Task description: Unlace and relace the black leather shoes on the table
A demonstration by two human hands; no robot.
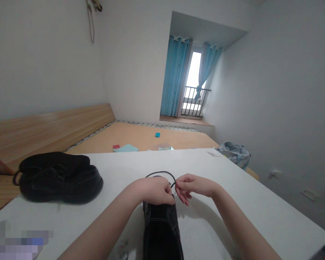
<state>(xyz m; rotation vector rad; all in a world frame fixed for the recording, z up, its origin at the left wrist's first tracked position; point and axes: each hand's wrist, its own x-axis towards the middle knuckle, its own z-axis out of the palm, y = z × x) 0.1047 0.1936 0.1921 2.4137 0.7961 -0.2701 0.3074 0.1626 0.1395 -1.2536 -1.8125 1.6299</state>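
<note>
A black shoe (162,231) stands on the white table (260,216) right in front of me, its opening toward me. My left hand (158,190) lies over the shoe's upper part with its fingers curled in; what they grip there is hidden. To the right of the shoe, my right hand (189,186) pinches a thin black shoelace (165,172) between thumb and forefinger. The lace loops up and back behind my left hand. A second black shoe (61,177), laced, rests on its own at the table's left.
Beyond the table is an orange-tan bed surface (141,131) with a blue square (157,134) and a pale green sheet (127,148) on it. A bag (234,153) stands past the table's right edge. A small white card (213,153) lies near the far right corner.
</note>
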